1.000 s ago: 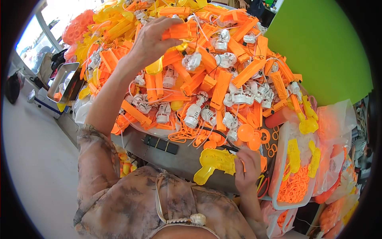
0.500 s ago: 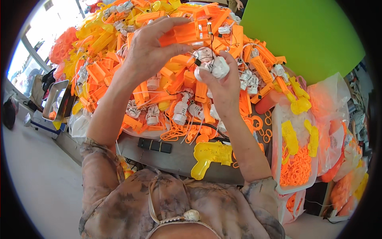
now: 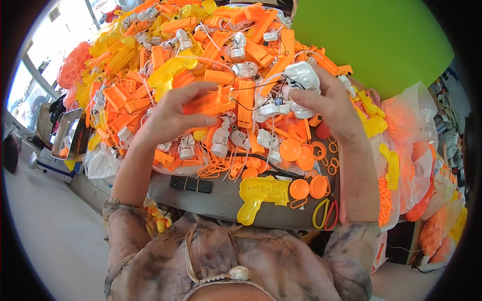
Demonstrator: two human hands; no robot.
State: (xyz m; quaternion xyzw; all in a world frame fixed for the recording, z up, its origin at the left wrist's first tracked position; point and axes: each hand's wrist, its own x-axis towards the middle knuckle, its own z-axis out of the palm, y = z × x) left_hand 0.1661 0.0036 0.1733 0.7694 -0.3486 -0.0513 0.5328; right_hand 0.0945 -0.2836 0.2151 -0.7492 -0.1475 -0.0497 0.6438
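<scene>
My left hand (image 3: 175,113) is closed on an orange plastic box (image 3: 211,102), thumb below and fingers above. My right hand (image 3: 334,100) grips a white plastic motor unit (image 3: 304,80), with the thumb across its near side. Thin dark wires (image 3: 253,107) run from the end of the orange box to the white unit. Both pieces are held over a large heap of similar orange boxes and white units. Below the hands, a yellow toy-gun shell half (image 3: 263,193) lies on the dark tabletop, its ribbed inside facing up.
A black bar (image 3: 191,184) lies left of the shell. Several orange discs (image 3: 299,189) and scissors (image 3: 324,213) are to its right. A bin of small orange rings (image 3: 385,200) stands at the right, beside plastic bags (image 3: 411,115). A green panel (image 3: 371,45) rises behind.
My hands have moved apart. The left came down with the orange box, and the right went rightward with the white unit; the wires now stretch sideways between them.
</scene>
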